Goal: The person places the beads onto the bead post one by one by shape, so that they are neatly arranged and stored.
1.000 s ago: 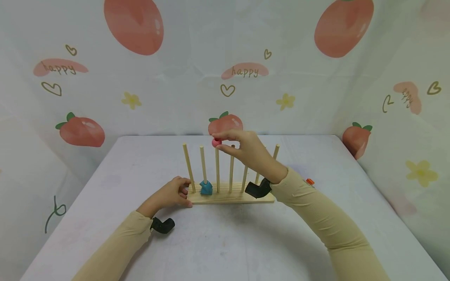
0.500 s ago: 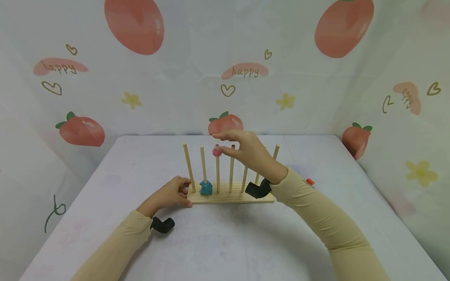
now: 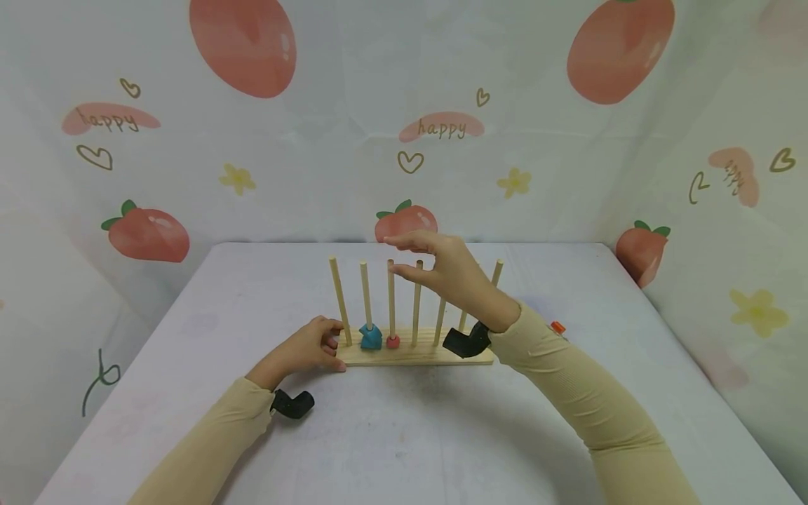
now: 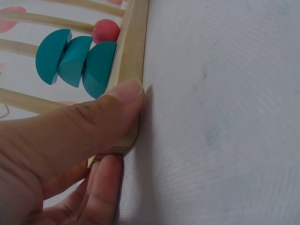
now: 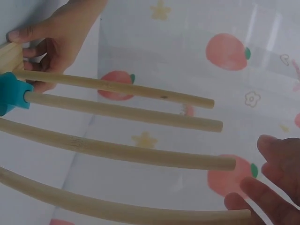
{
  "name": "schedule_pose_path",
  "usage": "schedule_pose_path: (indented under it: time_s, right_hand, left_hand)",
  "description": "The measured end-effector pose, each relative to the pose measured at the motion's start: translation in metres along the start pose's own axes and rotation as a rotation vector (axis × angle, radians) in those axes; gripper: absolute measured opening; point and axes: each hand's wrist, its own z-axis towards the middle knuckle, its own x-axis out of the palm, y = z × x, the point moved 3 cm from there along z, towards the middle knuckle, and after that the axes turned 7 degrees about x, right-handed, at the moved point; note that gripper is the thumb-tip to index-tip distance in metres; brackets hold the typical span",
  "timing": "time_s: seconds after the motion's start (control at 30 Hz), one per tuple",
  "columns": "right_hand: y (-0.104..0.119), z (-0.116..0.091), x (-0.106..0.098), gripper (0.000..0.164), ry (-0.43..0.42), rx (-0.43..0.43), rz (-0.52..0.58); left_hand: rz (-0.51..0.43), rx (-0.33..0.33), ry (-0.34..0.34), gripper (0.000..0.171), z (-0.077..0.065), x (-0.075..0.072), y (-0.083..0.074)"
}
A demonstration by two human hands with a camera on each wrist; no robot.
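A wooden pegboard (image 3: 423, 356) with a row of several upright pegs stands on the table. My left hand (image 3: 309, 347) grips its left end, the thumb (image 4: 103, 110) on the front edge and the fingers round the end. Teal half-round beads (image 4: 75, 61) are stacked at the foot of the second peg from the left. On the third peg (image 3: 391, 301), a small pink bead (image 4: 106, 31) sits down at the base. My right hand (image 3: 451, 270) is held by the top of that peg, thumb and fingers apart, with nothing between them.
The white-covered table (image 3: 353, 442) reaches back to a fruit-print curtain (image 3: 315, 154). A small orange piece (image 3: 558, 327) shows beyond the right sleeve. The right forearm (image 3: 568, 379) covers part of the table's right side and overlaps the right-hand pegs.
My right hand let go of the pink bead at the peg's top, and it slid down to the base. The left hand has stayed on the pegboard's end.
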Motion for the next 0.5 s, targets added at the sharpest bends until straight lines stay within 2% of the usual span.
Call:
schedule_pose_path:
  time_s: [0.2, 0.5]
  right_hand:
    - [-0.001, -0.006, -0.008, 0.036, -0.085, -0.091, 0.056]
    - [-0.002, -0.026, -0.029, 0.042, -0.175, -0.125, 0.097]
  left_hand:
    - [-0.009, -0.005, 0.003, 0.085, 0.0, 0.0, 0.002]
    - [0.003, -0.002, -0.003, 0.084, 0.0, 0.0, 0.002]
